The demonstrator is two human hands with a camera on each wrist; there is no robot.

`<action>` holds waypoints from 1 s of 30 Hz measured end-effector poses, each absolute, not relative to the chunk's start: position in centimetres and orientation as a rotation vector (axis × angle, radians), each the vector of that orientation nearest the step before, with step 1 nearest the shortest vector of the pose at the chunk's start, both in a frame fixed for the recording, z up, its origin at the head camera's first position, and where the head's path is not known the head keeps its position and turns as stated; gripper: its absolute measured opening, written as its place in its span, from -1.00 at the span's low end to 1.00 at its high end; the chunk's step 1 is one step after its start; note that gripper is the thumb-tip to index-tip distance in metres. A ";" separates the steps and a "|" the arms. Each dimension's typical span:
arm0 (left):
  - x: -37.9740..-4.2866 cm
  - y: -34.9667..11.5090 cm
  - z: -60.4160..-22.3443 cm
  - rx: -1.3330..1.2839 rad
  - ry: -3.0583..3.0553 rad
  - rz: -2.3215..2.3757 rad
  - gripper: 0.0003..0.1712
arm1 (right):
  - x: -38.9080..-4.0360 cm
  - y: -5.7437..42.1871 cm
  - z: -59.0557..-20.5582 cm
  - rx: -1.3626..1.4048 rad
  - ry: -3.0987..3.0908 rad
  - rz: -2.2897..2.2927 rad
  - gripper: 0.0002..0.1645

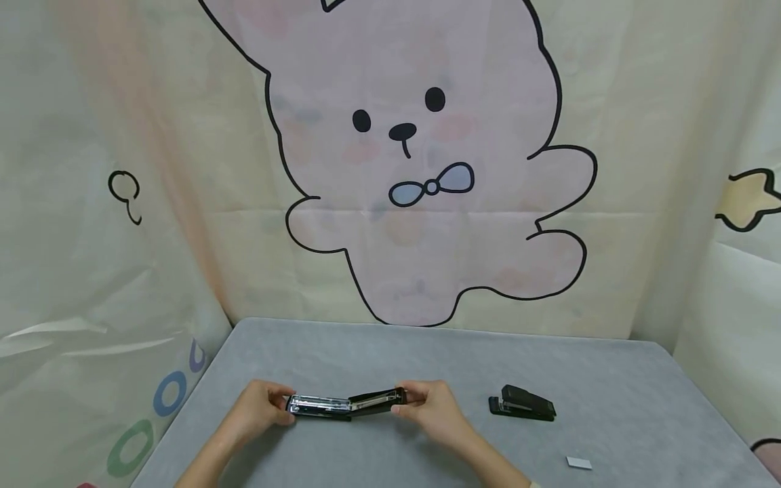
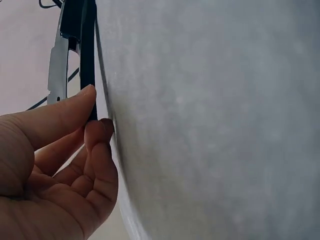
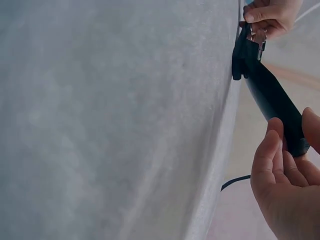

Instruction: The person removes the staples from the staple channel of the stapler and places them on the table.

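Note:
A black stapler [image 1: 350, 408] is spread wide at its hinge, with its shiny metal magazine facing up. My left hand [image 1: 262, 407] pinches the base end between thumb and fingers. At the other end, the top arm is gripped by my right hand [image 1: 436, 413]. In the left wrist view, the thumb and fingertips of the left hand [image 2: 70, 155] hold the dark base [image 2: 88, 60] beside the metal strip. The right wrist view has the right hand [image 3: 290, 170] around the tilted black arm [image 3: 272, 97], with the left hand [image 3: 277, 15] at the far end.
A second black stapler [image 1: 523, 404] stands closed on the grey table [image 1: 427, 346], right of my right hand. Nearer the front right lies a small whitish block [image 1: 579, 463], perhaps staples. Behind the table hangs a curtain [image 1: 616, 271] with a cartoon figure.

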State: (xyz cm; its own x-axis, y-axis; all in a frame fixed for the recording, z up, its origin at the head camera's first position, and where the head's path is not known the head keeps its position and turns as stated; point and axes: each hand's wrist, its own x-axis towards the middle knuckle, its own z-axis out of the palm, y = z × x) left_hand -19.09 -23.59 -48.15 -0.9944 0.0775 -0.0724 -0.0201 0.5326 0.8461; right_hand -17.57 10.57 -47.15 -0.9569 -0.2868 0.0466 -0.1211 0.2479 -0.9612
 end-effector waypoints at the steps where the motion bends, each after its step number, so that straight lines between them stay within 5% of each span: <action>1: -19.1 -23.6 -48.1 0.049 2.672 1.455 -0.47 | -17.6 10.5 -47.2 -0.390 2.374 -1.797 -0.58; 17: -19.7 -23.8 -47.8 0.044 2.737 1.308 -0.54 | -18.2 10.9 -47.2 -0.368 2.348 -1.723 -0.35; 30: -18.0 -22.8 -43.6 0.150 2.761 1.340 -0.36 | -16.7 13.7 -45.7 -0.384 2.257 -1.746 -0.27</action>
State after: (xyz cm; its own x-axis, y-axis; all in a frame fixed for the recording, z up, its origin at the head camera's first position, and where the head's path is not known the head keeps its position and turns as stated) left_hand -18.01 -22.84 -43.61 -0.9929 0.1176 -0.0193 0.0576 0.6155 0.7860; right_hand -16.70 13.75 -45.66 -0.9308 -0.3629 -0.0444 -0.0482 0.2422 -0.9690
